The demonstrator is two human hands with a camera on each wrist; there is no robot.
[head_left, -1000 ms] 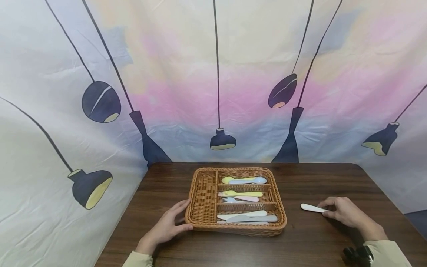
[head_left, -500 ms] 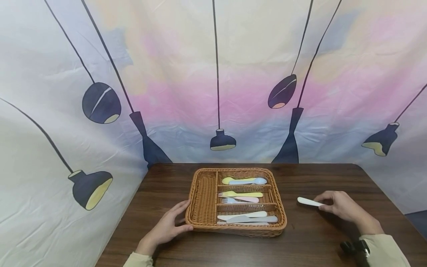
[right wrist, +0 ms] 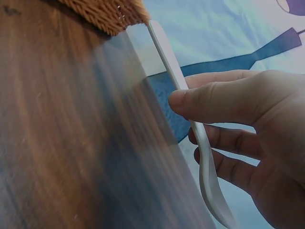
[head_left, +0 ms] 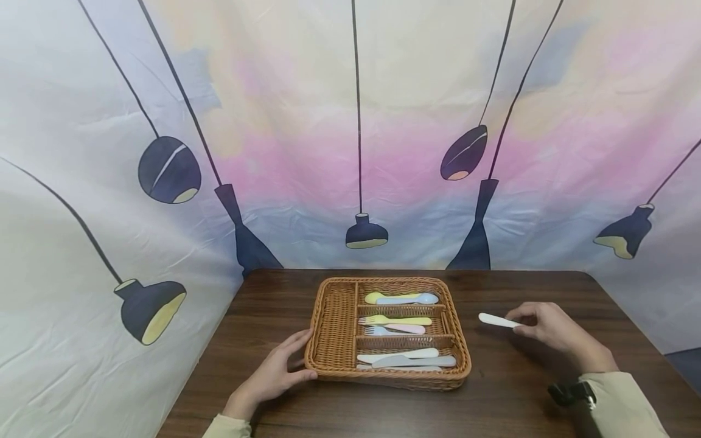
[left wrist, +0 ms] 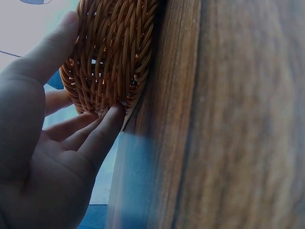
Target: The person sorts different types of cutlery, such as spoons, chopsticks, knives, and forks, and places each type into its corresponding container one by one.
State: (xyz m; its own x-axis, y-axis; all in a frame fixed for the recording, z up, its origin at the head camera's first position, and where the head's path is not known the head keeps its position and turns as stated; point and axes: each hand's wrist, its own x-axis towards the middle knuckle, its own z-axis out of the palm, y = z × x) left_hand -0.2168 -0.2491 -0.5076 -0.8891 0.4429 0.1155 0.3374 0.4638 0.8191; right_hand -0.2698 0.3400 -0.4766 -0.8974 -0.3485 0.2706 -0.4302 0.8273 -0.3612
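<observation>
A wicker cutlery basket (head_left: 335,325) with compartments stands on the brown wooden table. My left hand (head_left: 275,369) rests against its near left corner, thumb and fairly straight fingers touching the woven wall (left wrist: 109,52). To the basket's right, my right hand (head_left: 553,328) pinches a white spoon (head_left: 497,320) between thumb and fingers, above the table. In the right wrist view the spoon's handle (right wrist: 164,52) points toward the basket, and its curved bowl end (right wrist: 214,200) hangs below the fingers. That bowl is hidden by the hand in the head view.
Spoons (head_left: 402,298) lie in the back compartment, forks (head_left: 397,320) in the middle one, and knives (head_left: 405,360) in the front one. Behind the table (head_left: 383,413) hangs a cloth (head_left: 306,152) printed with lamps. A dark wrist device (head_left: 569,394) sits on my right wrist.
My right hand has moved left and away from me, toward the basket, carrying the white spoon. The left hand and the basket have stayed in place.
</observation>
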